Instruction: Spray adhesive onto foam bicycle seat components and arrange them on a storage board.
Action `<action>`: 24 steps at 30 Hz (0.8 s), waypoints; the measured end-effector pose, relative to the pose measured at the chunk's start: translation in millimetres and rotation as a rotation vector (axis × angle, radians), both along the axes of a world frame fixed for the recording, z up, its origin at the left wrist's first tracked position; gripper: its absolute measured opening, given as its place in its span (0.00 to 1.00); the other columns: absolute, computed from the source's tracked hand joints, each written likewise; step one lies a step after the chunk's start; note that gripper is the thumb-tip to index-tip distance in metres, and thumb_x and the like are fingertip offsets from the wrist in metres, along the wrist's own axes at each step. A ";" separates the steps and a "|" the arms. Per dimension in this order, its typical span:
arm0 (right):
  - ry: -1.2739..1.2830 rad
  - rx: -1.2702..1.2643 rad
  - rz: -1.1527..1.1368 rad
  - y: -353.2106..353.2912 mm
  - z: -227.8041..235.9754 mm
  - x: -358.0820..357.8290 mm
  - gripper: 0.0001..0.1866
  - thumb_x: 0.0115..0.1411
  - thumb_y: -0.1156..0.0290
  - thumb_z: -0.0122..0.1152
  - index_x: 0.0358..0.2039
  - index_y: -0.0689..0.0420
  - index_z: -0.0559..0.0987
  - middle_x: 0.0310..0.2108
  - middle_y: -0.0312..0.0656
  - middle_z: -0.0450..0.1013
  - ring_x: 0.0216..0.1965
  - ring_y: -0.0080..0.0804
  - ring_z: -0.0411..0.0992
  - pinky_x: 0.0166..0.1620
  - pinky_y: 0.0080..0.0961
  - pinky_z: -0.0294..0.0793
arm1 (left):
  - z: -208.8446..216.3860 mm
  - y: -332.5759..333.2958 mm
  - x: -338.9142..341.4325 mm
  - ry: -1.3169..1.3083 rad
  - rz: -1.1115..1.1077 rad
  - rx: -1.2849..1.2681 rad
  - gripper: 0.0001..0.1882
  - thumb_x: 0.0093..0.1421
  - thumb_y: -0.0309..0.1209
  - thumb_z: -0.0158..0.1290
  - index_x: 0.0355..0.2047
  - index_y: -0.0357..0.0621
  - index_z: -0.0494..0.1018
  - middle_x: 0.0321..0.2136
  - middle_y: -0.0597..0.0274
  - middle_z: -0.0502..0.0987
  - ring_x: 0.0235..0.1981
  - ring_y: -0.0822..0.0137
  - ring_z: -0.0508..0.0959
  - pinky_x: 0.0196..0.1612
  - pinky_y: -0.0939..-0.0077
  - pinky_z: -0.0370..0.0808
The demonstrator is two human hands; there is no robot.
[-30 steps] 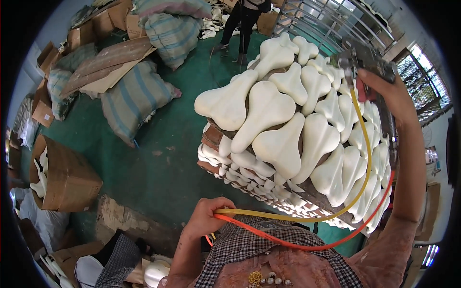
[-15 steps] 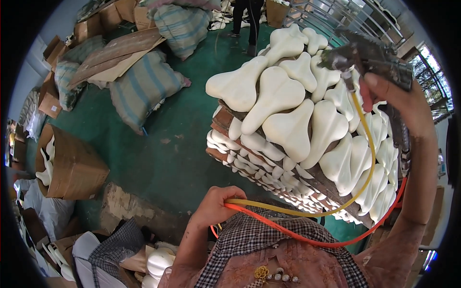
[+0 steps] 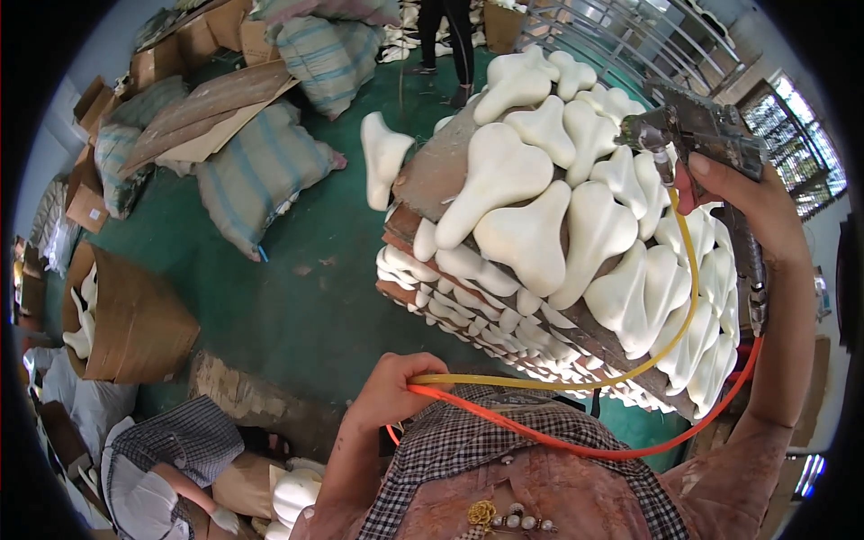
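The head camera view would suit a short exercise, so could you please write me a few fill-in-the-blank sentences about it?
1. The spray gun is held in the person's ____ hand.
2. The left hand grips an orange-red hose and a ____ hose.
3. The nearest striped woven sack lies on a ____ floor.

Missing words: right; yellow; green.

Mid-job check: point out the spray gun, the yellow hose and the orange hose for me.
Spray gun [image 3: 711, 130]: head view, on its dark body.
Yellow hose [image 3: 504, 382]: head view, on the lower stretch of its curve.
Orange hose [image 3: 576, 448]: head view, near the bottom of its sagging loop.
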State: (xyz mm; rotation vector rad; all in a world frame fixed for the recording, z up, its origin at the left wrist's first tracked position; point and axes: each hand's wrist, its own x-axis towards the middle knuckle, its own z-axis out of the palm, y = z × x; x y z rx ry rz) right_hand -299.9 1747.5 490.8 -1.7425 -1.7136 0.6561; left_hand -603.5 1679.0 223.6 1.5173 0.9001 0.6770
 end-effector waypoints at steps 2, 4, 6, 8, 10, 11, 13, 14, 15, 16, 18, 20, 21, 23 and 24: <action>-0.054 0.051 -0.084 2.5 -2.4 20.7 0.13 0.54 0.61 0.60 0.28 0.60 0.76 0.22 0.36 0.73 0.24 0.23 0.71 0.31 0.18 0.70 | 0.2 3.5 4.0 -0.016 -0.003 -0.003 0.08 0.47 0.25 0.59 0.29 0.39 0.74 0.17 0.61 0.73 0.18 0.76 0.71 0.24 0.81 0.68; -0.018 -0.061 -0.054 6.9 -2.1 40.1 0.13 0.54 0.61 0.60 0.28 0.59 0.76 0.23 0.36 0.73 0.24 0.23 0.71 0.30 0.19 0.70 | -0.5 7.8 7.8 -0.004 -0.039 0.026 0.08 0.47 0.25 0.60 0.29 0.39 0.74 0.17 0.61 0.73 0.19 0.76 0.70 0.24 0.81 0.68; 0.003 -0.046 -0.112 5.9 -2.3 48.8 0.14 0.54 0.60 0.60 0.28 0.59 0.76 0.23 0.36 0.73 0.23 0.23 0.71 0.29 0.18 0.69 | 0.7 14.0 14.1 -0.003 -0.062 0.021 0.08 0.47 0.26 0.60 0.29 0.39 0.74 0.17 0.61 0.73 0.19 0.76 0.70 0.24 0.81 0.68; -0.063 0.140 -0.274 11.2 0.8 62.2 0.15 0.53 0.59 0.60 0.26 0.60 0.76 0.22 0.36 0.73 0.21 0.22 0.69 0.28 0.18 0.68 | 4.6 18.4 20.9 0.001 -0.088 0.016 0.08 0.48 0.26 0.60 0.29 0.39 0.74 0.17 0.61 0.73 0.18 0.77 0.70 0.24 0.81 0.68; -0.053 0.136 -0.297 14.2 7.3 75.1 0.16 0.52 0.57 0.61 0.25 0.59 0.76 0.22 0.36 0.72 0.21 0.21 0.68 0.28 0.17 0.66 | 6.5 20.4 27.2 -0.001 -0.101 -0.022 0.07 0.48 0.23 0.58 0.29 0.37 0.74 0.18 0.66 0.74 0.21 0.81 0.71 0.25 0.85 0.68; -0.048 0.130 -0.298 7.3 8.5 75.2 0.17 0.52 0.56 0.61 0.26 0.59 0.76 0.22 0.36 0.72 0.21 0.21 0.68 0.28 0.17 0.66 | 5.2 21.5 29.1 0.000 -0.113 -0.019 0.07 0.48 0.23 0.58 0.29 0.37 0.74 0.18 0.66 0.74 0.21 0.81 0.71 0.25 0.85 0.68; -0.048 0.152 -0.295 -6.8 4.0 67.5 0.17 0.52 0.57 0.61 0.27 0.60 0.76 0.22 0.37 0.72 0.21 0.22 0.69 0.28 0.17 0.66 | 3.3 24.4 34.0 0.071 -0.115 -0.016 0.08 0.48 0.27 0.59 0.29 0.39 0.74 0.18 0.59 0.73 0.18 0.74 0.71 0.24 0.80 0.68; -0.050 0.182 -0.294 -14.4 -0.5 60.7 0.16 0.53 0.57 0.61 0.28 0.60 0.76 0.22 0.37 0.72 0.20 0.22 0.69 0.28 0.18 0.66 | 3.1 26.3 37.2 0.073 -0.114 -0.017 0.08 0.48 0.27 0.59 0.29 0.39 0.74 0.18 0.59 0.73 0.18 0.74 0.71 0.24 0.80 0.68; 0.090 0.049 -0.182 -21.4 1.4 51.2 0.15 0.53 0.59 0.60 0.29 0.61 0.76 0.22 0.37 0.72 0.21 0.23 0.69 0.28 0.20 0.68 | 2.8 27.0 39.2 0.057 -0.133 0.004 0.09 0.48 0.27 0.59 0.29 0.39 0.74 0.18 0.59 0.73 0.18 0.74 0.71 0.24 0.80 0.68; 0.092 0.046 -0.187 -20.5 1.6 46.9 0.15 0.53 0.59 0.60 0.29 0.61 0.76 0.22 0.37 0.72 0.21 0.23 0.69 0.28 0.20 0.68 | 2.5 27.4 41.1 0.041 -0.152 0.025 0.09 0.48 0.28 0.59 0.29 0.39 0.74 0.18 0.59 0.73 0.19 0.74 0.71 0.24 0.80 0.68; -0.041 0.137 -0.241 -19.2 3.6 44.4 0.14 0.55 0.62 0.59 0.29 0.61 0.76 0.22 0.37 0.72 0.22 0.25 0.70 0.30 0.22 0.69 | 4.0 29.6 48.2 0.028 -0.171 0.020 0.09 0.48 0.27 0.59 0.29 0.39 0.74 0.18 0.59 0.73 0.19 0.74 0.71 0.25 0.80 0.69; -0.036 0.146 -0.223 -17.9 7.1 70.2 0.13 0.55 0.63 0.58 0.30 0.62 0.76 0.22 0.38 0.72 0.22 0.26 0.70 0.30 0.22 0.69 | 6.7 30.7 50.9 0.013 -0.196 0.023 0.09 0.48 0.27 0.59 0.29 0.39 0.74 0.18 0.58 0.73 0.19 0.73 0.71 0.25 0.80 0.69; -0.054 0.108 -0.238 -23.1 12.3 70.7 0.13 0.55 0.63 0.58 0.30 0.62 0.76 0.22 0.38 0.72 0.22 0.26 0.71 0.30 0.22 0.69 | 6.6 30.8 52.1 0.038 -0.197 0.000 0.09 0.48 0.27 0.59 0.29 0.39 0.74 0.18 0.58 0.74 0.19 0.73 0.72 0.25 0.79 0.69; -0.057 0.115 -0.313 -38.5 5.9 65.6 0.13 0.55 0.63 0.58 0.29 0.61 0.75 0.21 0.38 0.71 0.22 0.26 0.70 0.30 0.21 0.68 | 6.7 29.1 54.2 0.066 -0.183 -0.026 0.09 0.48 0.27 0.59 0.29 0.39 0.74 0.18 0.58 0.74 0.19 0.72 0.72 0.25 0.79 0.69; 0.037 0.021 -0.198 -46.0 9.9 53.1 0.12 0.55 0.63 0.59 0.29 0.61 0.75 0.22 0.38 0.71 0.22 0.25 0.70 0.30 0.21 0.68 | 6.7 28.7 54.4 0.056 -0.200 0.003 0.09 0.48 0.27 0.59 0.30 0.39 0.74 0.18 0.58 0.74 0.19 0.72 0.73 0.26 0.79 0.70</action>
